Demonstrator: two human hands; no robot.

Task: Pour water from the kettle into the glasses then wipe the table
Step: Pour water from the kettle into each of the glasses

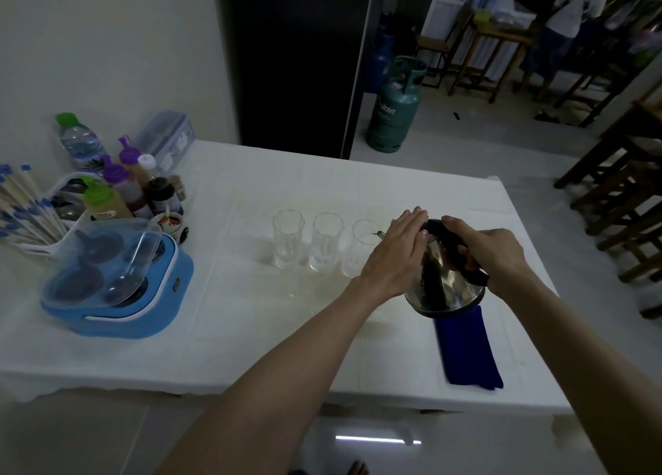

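A shiny steel kettle (447, 284) with a black handle is lifted and tilted to the left above the white table (250, 331). My right hand (490, 252) grips its black handle. My left hand (397, 252) lies flat with straight fingers on the kettle's lid and left side. The spout points at the rightmost of three clear glasses (358, 249); the middle glass (325, 241) and the left glass (287, 238) stand in a row beside it. A folded blue cloth (469, 353) lies under and in front of the kettle.
A blue appliance with a clear lid (114, 284) stands at the left. Behind it are sauce bottles (125, 188), a water bottle (80, 141) and a holder of chopsticks (25, 209). A green gas cylinder (394, 105) and wooden stools (623, 195) stand past the table.
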